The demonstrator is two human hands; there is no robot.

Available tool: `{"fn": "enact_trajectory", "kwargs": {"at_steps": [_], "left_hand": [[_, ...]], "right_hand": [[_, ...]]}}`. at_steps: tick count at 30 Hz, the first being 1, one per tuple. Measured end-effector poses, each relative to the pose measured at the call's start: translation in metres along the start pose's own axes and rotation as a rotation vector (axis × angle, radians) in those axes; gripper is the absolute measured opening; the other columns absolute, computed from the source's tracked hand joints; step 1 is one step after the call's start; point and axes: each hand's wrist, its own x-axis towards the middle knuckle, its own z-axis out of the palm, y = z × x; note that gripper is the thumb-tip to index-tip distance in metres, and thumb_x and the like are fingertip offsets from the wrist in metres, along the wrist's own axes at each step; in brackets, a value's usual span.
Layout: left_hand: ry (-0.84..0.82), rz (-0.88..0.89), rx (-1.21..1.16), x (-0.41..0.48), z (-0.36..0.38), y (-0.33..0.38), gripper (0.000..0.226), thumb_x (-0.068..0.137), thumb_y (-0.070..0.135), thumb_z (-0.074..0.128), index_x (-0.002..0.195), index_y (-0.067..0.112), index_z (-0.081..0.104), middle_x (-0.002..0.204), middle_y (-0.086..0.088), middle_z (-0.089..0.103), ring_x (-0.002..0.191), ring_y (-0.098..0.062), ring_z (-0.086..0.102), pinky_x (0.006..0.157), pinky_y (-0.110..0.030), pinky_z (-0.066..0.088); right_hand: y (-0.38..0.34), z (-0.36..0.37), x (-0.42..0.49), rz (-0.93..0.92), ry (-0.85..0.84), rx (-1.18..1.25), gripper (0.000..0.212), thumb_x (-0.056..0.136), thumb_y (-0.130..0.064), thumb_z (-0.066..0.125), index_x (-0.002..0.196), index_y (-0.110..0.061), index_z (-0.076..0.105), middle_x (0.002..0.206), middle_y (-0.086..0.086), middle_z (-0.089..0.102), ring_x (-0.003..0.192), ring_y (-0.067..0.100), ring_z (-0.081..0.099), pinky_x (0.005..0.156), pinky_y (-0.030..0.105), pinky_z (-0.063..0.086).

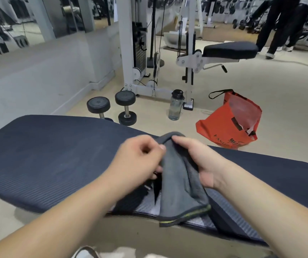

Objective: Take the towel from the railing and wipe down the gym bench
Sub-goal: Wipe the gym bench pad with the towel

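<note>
A grey towel (181, 181) with a yellow-green hem hangs between both my hands, just above the gym bench. My left hand (140, 157) grips its left edge with curled fingers. My right hand (197, 161) holds the towel's top fold and right side. The dark blue ribbed bench (47, 161) runs across the view from left to right, with a gap between its two pads under the towel. No railing is in view.
Two black dumbbells (112, 108) and a clear water bottle (176, 106) stand on the floor beyond the bench. An orange bag (225, 125) lies at the right. A white cable machine (129, 53) and a padded seat (231, 50) stand further back. A person's legs (278, 27) are at the far right.
</note>
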Motion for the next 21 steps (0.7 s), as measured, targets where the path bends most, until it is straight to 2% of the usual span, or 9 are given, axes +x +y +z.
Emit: {"fn": "enact_trajectory", "kwargs": {"at_steps": [3, 6, 9, 11, 13, 15, 17, 19, 21], "left_hand": [[0.138, -0.083, 0.099, 0.02, -0.016, -0.019, 0.022, 0.082, 0.043, 0.077, 0.086, 0.021, 0.072, 0.082, -0.001, 0.077, 0.076, -0.028, 0.074, 0.078, -0.054, 0.064], [-0.032, -0.246, -0.268, 0.027, -0.023, -0.026, 0.044, 0.077, 0.062, 0.074, 0.106, 0.029, 0.075, 0.109, 0.001, 0.079, 0.105, -0.023, 0.074, 0.099, -0.048, 0.057], [-0.25, -0.381, -0.618, 0.028, -0.021, -0.018, 0.039, 0.095, 0.039, 0.066, 0.121, 0.011, 0.076, 0.121, -0.015, 0.077, 0.108, -0.024, 0.073, 0.104, -0.046, 0.053], [-0.259, -0.378, -0.59, 0.03, -0.018, -0.016, 0.035, 0.093, 0.017, 0.067, 0.126, 0.007, 0.072, 0.127, -0.021, 0.072, 0.107, -0.027, 0.07, 0.105, -0.046, 0.053], [-0.097, -0.301, -0.45, 0.035, -0.014, -0.018, 0.039, 0.086, -0.002, 0.069, 0.121, 0.014, 0.074, 0.115, -0.015, 0.078, 0.098, -0.024, 0.072, 0.092, -0.037, 0.057], [0.023, -0.168, -0.176, 0.041, -0.016, -0.019, 0.049, 0.083, -0.003, 0.073, 0.124, 0.024, 0.072, 0.115, -0.003, 0.077, 0.101, -0.018, 0.072, 0.092, -0.031, 0.056], [0.065, -0.036, 0.272, 0.045, -0.018, -0.028, 0.06, 0.085, 0.011, 0.075, 0.14, 0.028, 0.06, 0.137, 0.003, 0.063, 0.125, -0.017, 0.061, 0.104, -0.028, 0.047], [0.082, 0.041, 0.66, 0.046, -0.012, -0.036, 0.071, 0.089, 0.028, 0.071, 0.154, 0.023, 0.043, 0.161, -0.005, 0.038, 0.147, -0.027, 0.036, 0.116, -0.038, 0.036], [0.035, 0.149, 0.788, 0.041, 0.008, -0.036, 0.075, 0.092, 0.048, 0.063, 0.158, 0.022, 0.037, 0.169, -0.009, 0.024, 0.155, -0.033, 0.018, 0.125, -0.047, 0.025]], "right_hand": [[-0.008, 0.004, -0.003, -0.023, -0.026, 0.142, 0.062, 0.1, -0.059, 0.055, 0.12, -0.003, 0.073, 0.12, 0.024, 0.076, 0.112, 0.036, 0.073, 0.109, 0.047, 0.05], [-0.012, -0.003, -0.005, -0.041, -0.141, 0.251, 0.081, 0.098, -0.069, 0.047, 0.132, 0.002, 0.068, 0.137, 0.027, 0.067, 0.129, 0.038, 0.064, 0.12, 0.049, 0.037], [-0.013, -0.005, -0.008, -0.028, -0.23, 0.246, 0.087, 0.101, -0.068, 0.042, 0.142, 0.007, 0.059, 0.144, 0.027, 0.062, 0.136, 0.038, 0.059, 0.124, 0.048, 0.035], [-0.01, -0.011, -0.005, -0.013, -0.154, 0.154, 0.08, 0.102, -0.065, 0.041, 0.132, 0.004, 0.068, 0.13, 0.024, 0.072, 0.122, 0.033, 0.07, 0.113, 0.046, 0.05], [-0.005, -0.021, -0.002, 0.004, -0.008, -0.03, 0.067, 0.101, -0.063, 0.048, 0.126, -0.006, 0.073, 0.122, 0.017, 0.078, 0.113, 0.03, 0.075, 0.101, 0.045, 0.057], [-0.002, -0.032, -0.002, -0.03, 0.115, -0.229, 0.049, 0.103, -0.055, 0.054, 0.114, -0.013, 0.077, 0.107, 0.011, 0.082, 0.094, 0.023, 0.08, 0.083, 0.035, 0.063], [0.002, -0.044, -0.003, -0.147, 0.253, -0.517, 0.033, 0.105, -0.043, 0.057, 0.096, -0.015, 0.072, 0.087, 0.004, 0.075, 0.065, 0.011, 0.07, 0.06, 0.021, 0.055], [0.004, -0.06, -0.002, -0.285, 0.383, -0.738, 0.024, 0.102, -0.036, 0.061, 0.094, -0.015, 0.069, 0.083, 0.003, 0.067, 0.066, 0.016, 0.06, 0.059, 0.028, 0.051], [0.003, -0.072, -0.005, -0.349, 0.427, -0.786, 0.024, 0.1, -0.035, 0.063, 0.087, -0.015, 0.069, 0.079, 0.003, 0.067, 0.071, 0.021, 0.061, 0.064, 0.039, 0.056]]}}
